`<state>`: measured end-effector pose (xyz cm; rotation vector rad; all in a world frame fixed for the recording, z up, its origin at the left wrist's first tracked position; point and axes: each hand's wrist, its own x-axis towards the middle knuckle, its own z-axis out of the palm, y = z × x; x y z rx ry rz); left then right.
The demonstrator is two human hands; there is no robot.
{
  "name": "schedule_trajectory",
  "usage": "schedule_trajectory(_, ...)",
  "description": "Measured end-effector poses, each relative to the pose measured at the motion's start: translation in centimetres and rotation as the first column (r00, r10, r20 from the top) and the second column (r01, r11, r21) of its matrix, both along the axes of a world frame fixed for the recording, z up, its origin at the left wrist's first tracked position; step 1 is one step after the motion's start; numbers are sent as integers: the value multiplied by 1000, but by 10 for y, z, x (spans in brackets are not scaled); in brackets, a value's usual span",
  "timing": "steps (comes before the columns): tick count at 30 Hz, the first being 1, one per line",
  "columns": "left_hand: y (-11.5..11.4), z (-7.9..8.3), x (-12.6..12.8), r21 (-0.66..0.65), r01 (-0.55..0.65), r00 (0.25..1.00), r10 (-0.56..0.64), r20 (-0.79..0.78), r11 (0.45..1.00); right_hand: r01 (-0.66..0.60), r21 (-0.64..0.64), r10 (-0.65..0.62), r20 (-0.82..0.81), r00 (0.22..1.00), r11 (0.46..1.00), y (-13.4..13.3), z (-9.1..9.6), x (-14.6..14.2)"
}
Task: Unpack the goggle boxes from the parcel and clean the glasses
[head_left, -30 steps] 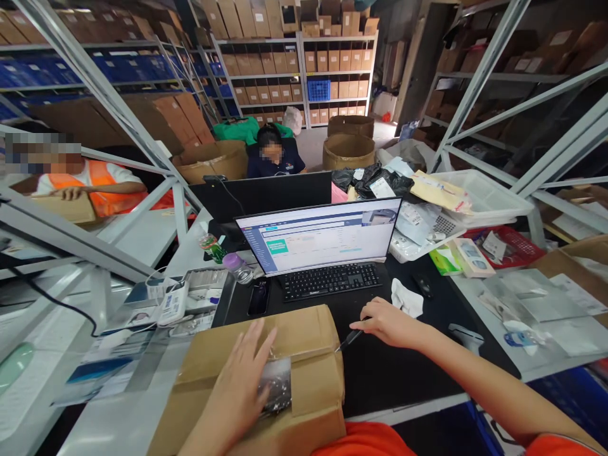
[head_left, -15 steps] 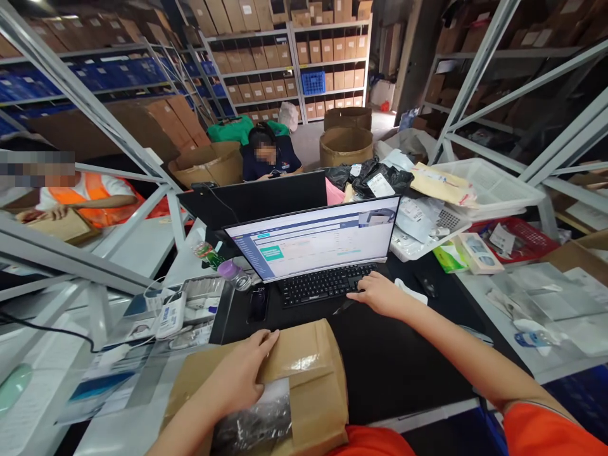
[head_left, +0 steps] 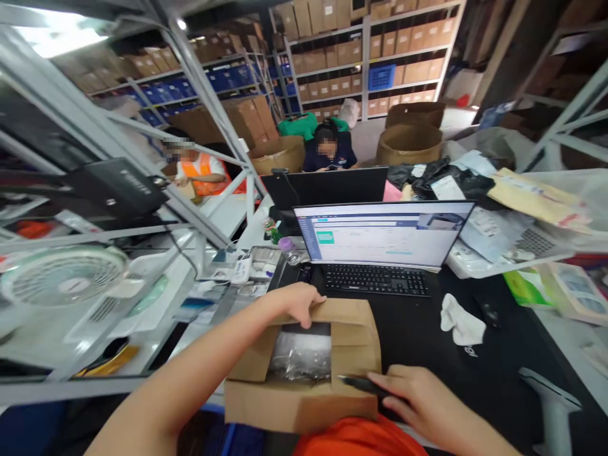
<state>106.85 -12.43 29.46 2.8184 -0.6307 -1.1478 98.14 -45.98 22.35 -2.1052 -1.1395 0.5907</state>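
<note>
An open cardboard box (head_left: 259, 405) sits at the near edge of the black desk mat, its flaps spread. Inside it lies a clear plastic-wrapped item (head_left: 301, 354); what is wrapped cannot be made out. My left hand (head_left: 301, 303) grips the far flap, the thumb hooked over its inner edge. In my right hand (head_left: 411, 392) is a black-handled knife (head_left: 363, 384), its thin tip pointing left over the box's near right flap. Whether the tip touches the cardboard cannot be told.
Behind the box stand a keyboard (head_left: 375, 280) and a lit monitor (head_left: 375, 234). To the right lie a white cloth (head_left: 462, 322), a mouse (head_left: 487, 311) and a barcode scanner (head_left: 551, 402). A fan (head_left: 66, 282) is at left. Two people sit beyond the desk.
My right hand has left the keyboard and come down to the box with the knife. My left hand has shifted to the far flap. The view has swung left.
</note>
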Motion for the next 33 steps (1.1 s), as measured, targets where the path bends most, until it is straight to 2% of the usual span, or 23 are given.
schedule_trajectory(2, -2, 2, 2, 27, 6, 999, -5, -37, 1000, -86, 28, 86, 27, 996, 996, 60, 4, -21)
schedule_trajectory(4, -5, 3, 1, 49, 20, 998, -17, -60, 999, -129, -96, 141, 142, 980, 987, 127, 7, -33)
schedule_trajectory(6, -8, 5, -1, 67, 38, 997, -33, -71, 997, -122, -121, 143, 185, 972, 985, 190, 6, -34)
schedule_trajectory(8, -10, 8, -5, 79, 52, 996, -46, -77, 996, -96, -141, 126, 217, 968, 985, 239, 2, -29)
schedule_trajectory(10, -10, 11, -8, 84, 61, 995, -54, -82, 995, -54, -173, 96, 249, 964, 983, 268, -3, -23)
schedule_trajectory(12, -8, 14, -10, 82, 63, 995, -57, -78, 995, -21, -200, 79, 285, 955, 980, 281, -9, -20)
schedule_trajectory(14, -6, 15, -11, 69, 60, 996, -55, -70, 996, -16, -212, 85, 322, 943, 977, 283, -13, -19)
schedule_trajectory(22, 4, 6, -1, -34, 17, 995, -20, -99, 999, -119, -181, 185, 413, 892, 976, 282, -23, -10)
schedule_trajectory(25, 8, 3, 5, -90, -27, 986, 12, -165, 996, -118, -176, 184, 432, 883, 977, 290, -21, -6)
schedule_trajectory(29, 15, 0, 15, -136, -95, 967, 58, -250, 986, -55, -193, 137, 447, 884, 980, 297, -13, -8)
schedule_trajectory(31, 21, -3, 21, -124, -132, 961, 96, -259, 983, -66, -193, 147, 443, 884, 979, 291, -7, -13)
schedule_trajectory(33, 30, -7, 30, -100, -172, 958, 143, -248, 980, -114, -192, 188, 434, 881, 975, 272, 0, -19)
